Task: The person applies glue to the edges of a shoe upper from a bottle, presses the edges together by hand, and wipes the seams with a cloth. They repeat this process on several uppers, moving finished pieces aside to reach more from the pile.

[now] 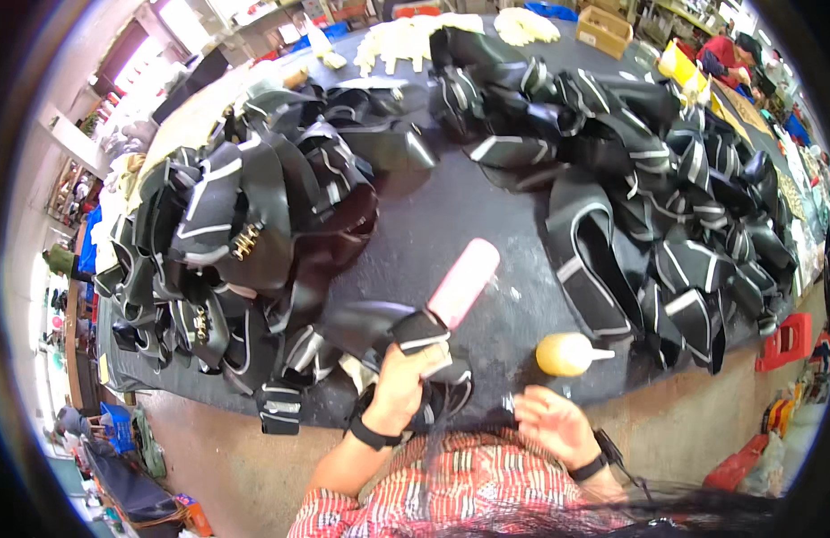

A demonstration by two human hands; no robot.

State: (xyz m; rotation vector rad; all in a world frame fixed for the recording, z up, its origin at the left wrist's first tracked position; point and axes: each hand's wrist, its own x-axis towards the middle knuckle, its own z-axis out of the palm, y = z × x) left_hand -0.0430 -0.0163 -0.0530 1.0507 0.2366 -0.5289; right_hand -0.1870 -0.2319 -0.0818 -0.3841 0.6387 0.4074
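Observation:
My left hand (401, 386) is closed round a black shoe upper (370, 327) with a pale lining edge, near the table's front edge. Just beyond that hand a pink, round-ended bar (466, 282) slants away across the table, its near end meeting the black piece. Whether the two are joined, I cannot tell. My right hand (554, 421) is open in front of the table edge, fingers loosely bent and holding nothing. Closest to it is a squeeze bottle (563, 355) of yellowish liquid, lying on its side with its white nozzle to the right.
Heaps of black shoe uppers with white lines lie on the dark table (415, 215), one heap at left (244, 197) and one at right (684, 179). Cream pieces (415, 40) and a cardboard box (604, 32) are at the far edge. A red stool (784, 342) stands at right.

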